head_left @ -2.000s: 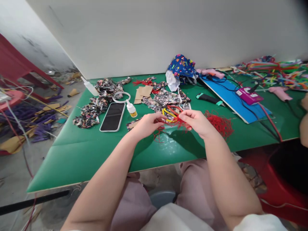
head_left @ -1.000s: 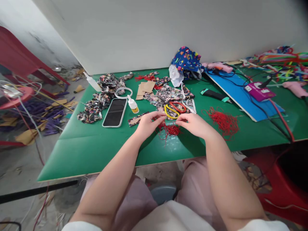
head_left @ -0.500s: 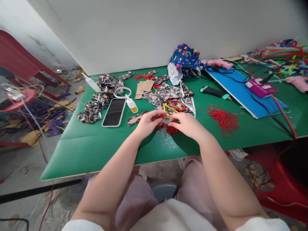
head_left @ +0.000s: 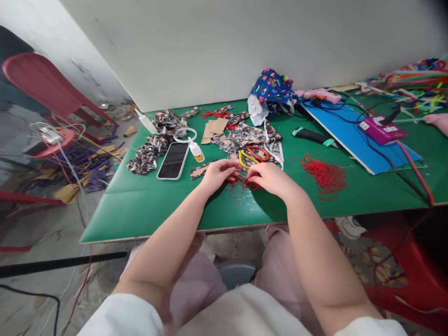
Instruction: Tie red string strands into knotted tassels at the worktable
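My left hand [head_left: 220, 176] and my right hand [head_left: 268, 179] are close together over the near part of the table. Thumb and fingers of each are pinched on thin red string [head_left: 240, 183], whose loose ends hang in a tangle between and below them. The exact grip is partly hidden by the fingers. Just beyond my hands lies a tool with red and yellow looped handles [head_left: 258, 153], resting on floral fabric [head_left: 245, 134]. A small strip of floral fabric [head_left: 199, 171] is beside my left hand. Farther right is a loose pile of red string [head_left: 324, 176].
Left on the green table [head_left: 140, 210] are a phone [head_left: 172, 160], a small glue bottle [head_left: 196, 151], a white ring [head_left: 185, 135] and scrunched fabric [head_left: 147, 155]. Rightward lie a utility knife [head_left: 313, 136], a blue board [head_left: 353, 135] and a corded purple box [head_left: 381, 129].
The view has shifted slightly, so the table's left side appears farther right. My hands stay at the red string, with the fingers only slightly moved.
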A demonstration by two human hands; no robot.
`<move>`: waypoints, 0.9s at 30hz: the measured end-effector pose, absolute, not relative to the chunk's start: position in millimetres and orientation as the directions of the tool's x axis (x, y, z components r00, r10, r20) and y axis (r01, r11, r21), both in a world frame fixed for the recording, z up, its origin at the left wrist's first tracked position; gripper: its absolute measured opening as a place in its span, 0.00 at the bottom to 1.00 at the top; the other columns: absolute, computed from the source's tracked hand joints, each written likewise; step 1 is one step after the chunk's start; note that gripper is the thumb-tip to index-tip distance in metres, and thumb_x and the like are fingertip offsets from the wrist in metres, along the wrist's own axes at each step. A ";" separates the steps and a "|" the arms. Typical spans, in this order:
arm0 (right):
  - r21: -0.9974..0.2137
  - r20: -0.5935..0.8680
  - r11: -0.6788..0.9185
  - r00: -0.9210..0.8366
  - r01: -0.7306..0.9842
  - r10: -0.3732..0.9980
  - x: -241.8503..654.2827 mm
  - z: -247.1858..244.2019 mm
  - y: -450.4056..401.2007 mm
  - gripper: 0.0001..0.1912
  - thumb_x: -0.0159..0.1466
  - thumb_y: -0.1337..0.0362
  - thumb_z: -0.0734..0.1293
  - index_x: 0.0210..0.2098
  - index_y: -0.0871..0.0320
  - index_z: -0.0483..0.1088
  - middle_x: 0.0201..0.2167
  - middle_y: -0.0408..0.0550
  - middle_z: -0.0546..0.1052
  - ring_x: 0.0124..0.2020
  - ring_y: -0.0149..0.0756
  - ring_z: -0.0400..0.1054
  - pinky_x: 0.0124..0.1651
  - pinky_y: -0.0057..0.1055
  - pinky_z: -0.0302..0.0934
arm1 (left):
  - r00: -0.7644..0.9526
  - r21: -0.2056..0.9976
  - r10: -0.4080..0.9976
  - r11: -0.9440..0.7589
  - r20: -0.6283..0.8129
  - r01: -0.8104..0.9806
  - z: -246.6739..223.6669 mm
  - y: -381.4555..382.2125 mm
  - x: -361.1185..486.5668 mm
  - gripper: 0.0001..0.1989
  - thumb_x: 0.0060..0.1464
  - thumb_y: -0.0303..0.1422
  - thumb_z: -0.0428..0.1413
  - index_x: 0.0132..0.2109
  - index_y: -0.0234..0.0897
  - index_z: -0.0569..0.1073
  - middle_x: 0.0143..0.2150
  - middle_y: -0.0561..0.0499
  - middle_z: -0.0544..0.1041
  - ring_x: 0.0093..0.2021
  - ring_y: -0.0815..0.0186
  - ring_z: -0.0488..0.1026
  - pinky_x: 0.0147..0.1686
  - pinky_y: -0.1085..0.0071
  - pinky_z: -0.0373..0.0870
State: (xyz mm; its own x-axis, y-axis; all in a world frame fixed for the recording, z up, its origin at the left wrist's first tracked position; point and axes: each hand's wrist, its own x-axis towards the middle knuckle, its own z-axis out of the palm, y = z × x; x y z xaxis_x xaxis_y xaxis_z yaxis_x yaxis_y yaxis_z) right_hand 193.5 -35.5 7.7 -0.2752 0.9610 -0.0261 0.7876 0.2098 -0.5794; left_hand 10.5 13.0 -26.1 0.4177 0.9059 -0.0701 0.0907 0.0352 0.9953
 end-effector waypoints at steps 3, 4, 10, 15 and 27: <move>-0.710 0.043 0.148 -0.168 0.688 0.985 202.2 18.0 -40.0 0.05 0.58 0.65 0.63 0.30 0.56 0.72 0.29 0.43 0.76 0.31 0.32 0.68 0.36 0.29 0.57 | 0.446 0.992 0.893 0.006 -0.063 0.129 -27.7 11.1 10.6 0.16 0.47 0.37 0.58 0.42 0.31 0.75 0.30 0.49 0.78 0.27 0.69 0.73 0.27 0.72 0.70; -0.750 0.061 0.137 -0.139 0.647 0.988 204.8 20.4 -41.4 0.05 0.58 0.64 0.64 0.30 0.56 0.72 0.28 0.44 0.76 0.30 0.32 0.67 0.35 0.29 0.58 | 0.459 0.986 0.887 -0.032 -0.049 0.166 -27.8 10.5 10.5 0.16 0.48 0.38 0.58 0.41 0.32 0.76 0.29 0.49 0.77 0.26 0.69 0.72 0.28 0.71 0.69; -0.946 0.127 0.102 0.062 0.309 0.990 210.8 21.8 -43.0 0.08 0.55 0.59 0.68 0.31 0.57 0.71 0.25 0.42 0.74 0.26 0.29 0.65 0.31 0.27 0.59 | 0.506 0.808 0.837 -0.439 0.208 0.393 -17.9 5.2 10.9 0.14 0.52 0.40 0.56 0.42 0.37 0.77 0.41 0.45 0.76 0.41 0.62 0.72 0.42 0.66 0.69; -0.983 0.067 0.056 0.057 0.177 0.996 200.4 18.6 -42.2 0.09 0.54 0.59 0.69 0.31 0.57 0.71 0.25 0.42 0.74 0.26 0.28 0.66 0.32 0.27 0.60 | 0.501 0.805 0.786 -0.534 0.362 0.257 -9.0 -6.0 17.6 0.19 0.48 0.39 0.60 0.48 0.41 0.74 0.54 0.44 0.69 0.56 0.58 0.64 0.57 0.60 0.59; -0.990 0.071 0.050 0.163 0.129 0.984 196.9 10.9 -36.4 0.09 0.55 0.59 0.67 0.33 0.57 0.70 0.27 0.43 0.74 0.27 0.29 0.67 0.32 0.28 0.62 | 0.496 0.992 0.867 -0.011 -0.052 0.123 -14.5 -8.9 24.4 0.16 0.44 0.38 0.61 0.40 0.33 0.77 0.36 0.47 0.79 0.34 0.63 0.75 0.40 0.65 0.71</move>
